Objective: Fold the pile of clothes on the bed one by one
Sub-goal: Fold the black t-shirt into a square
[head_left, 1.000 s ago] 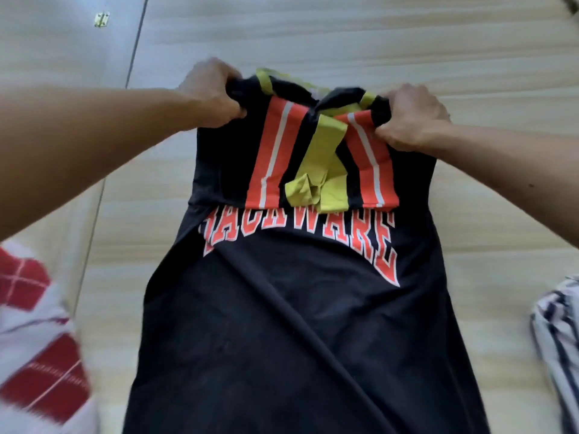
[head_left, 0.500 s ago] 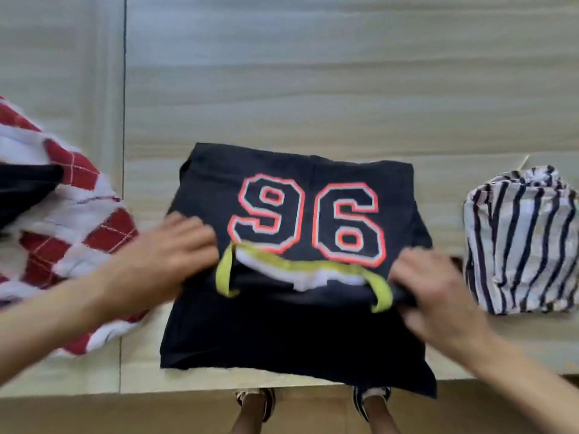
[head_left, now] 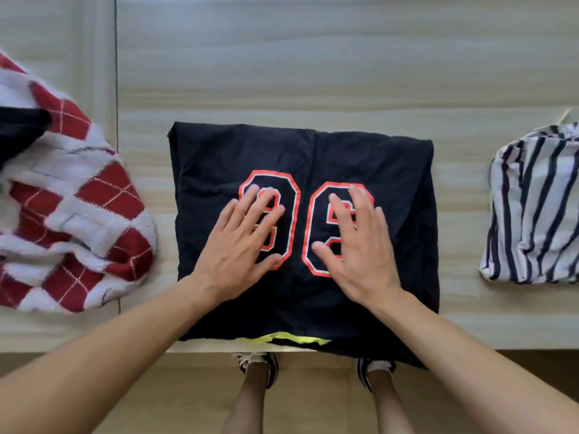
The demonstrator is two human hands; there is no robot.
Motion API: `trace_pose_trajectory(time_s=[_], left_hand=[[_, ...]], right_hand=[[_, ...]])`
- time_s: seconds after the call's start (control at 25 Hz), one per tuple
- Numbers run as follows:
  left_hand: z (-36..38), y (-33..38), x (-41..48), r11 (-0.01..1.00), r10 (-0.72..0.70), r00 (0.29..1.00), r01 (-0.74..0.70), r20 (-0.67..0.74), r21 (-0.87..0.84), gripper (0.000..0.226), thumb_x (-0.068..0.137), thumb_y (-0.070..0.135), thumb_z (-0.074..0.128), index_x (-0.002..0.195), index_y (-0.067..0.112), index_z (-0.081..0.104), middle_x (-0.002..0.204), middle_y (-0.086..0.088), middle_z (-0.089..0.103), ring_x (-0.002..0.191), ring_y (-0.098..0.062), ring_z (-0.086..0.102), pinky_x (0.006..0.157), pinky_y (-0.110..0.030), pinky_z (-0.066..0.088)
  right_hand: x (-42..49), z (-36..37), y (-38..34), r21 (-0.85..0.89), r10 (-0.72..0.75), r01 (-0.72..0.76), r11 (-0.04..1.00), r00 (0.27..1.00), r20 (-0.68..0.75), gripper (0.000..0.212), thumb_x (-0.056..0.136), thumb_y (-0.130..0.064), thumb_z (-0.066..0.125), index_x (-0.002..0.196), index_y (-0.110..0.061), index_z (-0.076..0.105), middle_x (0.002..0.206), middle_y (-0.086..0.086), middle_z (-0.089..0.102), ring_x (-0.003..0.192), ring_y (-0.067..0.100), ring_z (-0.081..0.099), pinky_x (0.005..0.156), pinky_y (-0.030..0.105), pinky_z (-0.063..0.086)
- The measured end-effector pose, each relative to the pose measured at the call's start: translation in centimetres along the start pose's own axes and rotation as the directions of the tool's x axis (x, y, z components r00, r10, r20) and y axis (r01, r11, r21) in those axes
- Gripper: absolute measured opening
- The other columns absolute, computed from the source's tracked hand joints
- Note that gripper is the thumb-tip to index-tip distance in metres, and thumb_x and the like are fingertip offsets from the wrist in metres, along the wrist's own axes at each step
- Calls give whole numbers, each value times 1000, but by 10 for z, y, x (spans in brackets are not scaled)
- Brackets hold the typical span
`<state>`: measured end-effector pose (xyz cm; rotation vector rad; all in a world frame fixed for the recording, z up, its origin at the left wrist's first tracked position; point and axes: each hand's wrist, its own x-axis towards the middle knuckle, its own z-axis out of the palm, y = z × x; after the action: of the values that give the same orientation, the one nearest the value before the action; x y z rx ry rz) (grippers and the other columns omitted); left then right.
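Lying on the pale bed point(head_left: 313, 73), at its near edge, the black jersey point(head_left: 219, 158) is a folded rectangle, orange-outlined number up. Red-and-white knit point(head_left: 78, 214) to its left, striped shirt point(head_left: 532, 208) to its right. Left hand point(head_left: 241, 245) and right hand point(head_left: 357, 245) press flat on the digits, fingers spread, gripping nothing. Yellow-green trim point(head_left: 294, 339) peeks out below.

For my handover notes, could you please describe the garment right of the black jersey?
On the pale bed, a black jersey lies in the middle. Right of it, apart, sits the striped garment: white with thin dark stripes, unlike the red-and-white checked knit on the left.
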<state>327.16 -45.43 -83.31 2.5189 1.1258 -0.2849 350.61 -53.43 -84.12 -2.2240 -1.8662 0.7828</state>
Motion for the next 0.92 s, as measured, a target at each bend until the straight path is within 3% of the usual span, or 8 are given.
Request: trace_pose_trajectory(time_s=[0.12,0.4,0.48,0.56,0.64,0.76,0.84,0.92], left_hand=[[29,-12,11,982,-188,979,188,78,-1,107,82,86,33,162,25,-1,170,-3,-13,156,-29,-16,122,-65,8],[27,29,53,893,-441,892,447,96,-55,105,84,88,25,160,25,-15,167,0,-27,154,-32,-22,118,-68,9],[14,50,55,869,-491,862,494,129,9,101,86,84,25,161,23,-5,169,-7,-11,154,-40,4,111,-60,30],[-8,69,49,868,-494,849,468,191,166,95,86,82,30,155,17,24,159,-15,26,128,-40,48,88,-44,43],[-30,80,53,901,-429,854,380,295,212,67,89,75,36,116,18,56,129,-11,57,103,-35,64,73,-36,37],[-52,64,93,950,-299,927,267,226,161,36,92,58,50,86,22,50,108,-10,66,100,-35,64,70,-35,39],[-61,44,137,978,-152,987,158,-56,134,35,86,44,62,108,17,55,121,-14,58,113,-38,55,80,-45,48],[-68,23,186,991,-28,991,45,-132,129,82,75,42,75,144,16,41,151,-17,38,140,-39,34,107,-53,40]], right_hand=[[13,27,29,-148,1,8,989,998,62,88,91,-69,39,162,-29,8,171,4,-10,157,21,-12,125,58,0],[91,-18,65,-326,-124,116,938,992,-4,93,87,-61,55,162,-24,13,171,9,0,158,28,-3,124,58,1],[98,-35,69,-365,-17,-29,930,992,-123,110,78,-60,67,162,-20,9,170,13,-3,157,32,-3,122,60,1],[90,-47,81,-272,228,-249,929,968,-108,131,66,-72,72,162,-22,-3,169,14,-10,156,34,-9,121,62,0],[89,-55,95,-175,399,-383,907,915,64,146,56,-82,73,160,-27,-13,168,13,-18,155,33,-15,119,66,2],[124,-65,95,-273,182,-121,954,961,210,141,59,-76,76,161,-25,-7,169,9,-14,156,33,-11,116,73,12],[158,-74,82,-294,-117,214,932,942,314,133,66,-67,79,162,-21,-2,170,9,-7,157,29,-6,117,72,14],[184,-81,69,-316,-266,384,867,895,359,134,65,-62,82,162,-22,-2,171,9,-3,157,27,-1,122,64,11]])
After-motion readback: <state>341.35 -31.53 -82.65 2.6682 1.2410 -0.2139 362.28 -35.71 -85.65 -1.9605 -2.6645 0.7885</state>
